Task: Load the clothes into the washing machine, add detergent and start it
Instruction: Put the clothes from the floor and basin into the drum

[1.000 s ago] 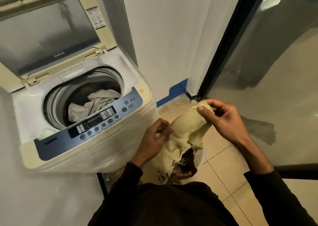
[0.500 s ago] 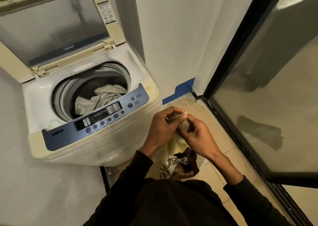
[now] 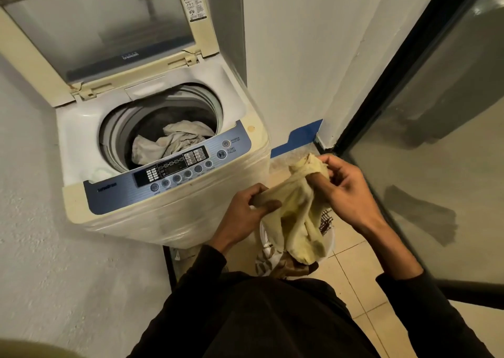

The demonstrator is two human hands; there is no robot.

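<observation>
One washing machine [image 3: 169, 210], two hands, one yellow cloth [image 3: 300, 216].

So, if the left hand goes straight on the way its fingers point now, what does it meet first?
The left hand pinches the yellow cloth, fingers pointing right toward the right hand. Going straight on, it would probably push through the cloth and meet that hand first, though depth is hard to judge here.

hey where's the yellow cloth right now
In the head view the yellow cloth is at centre right, held between the left hand and right hand, above the white basket on the floor, just right of the washing machine.
</observation>
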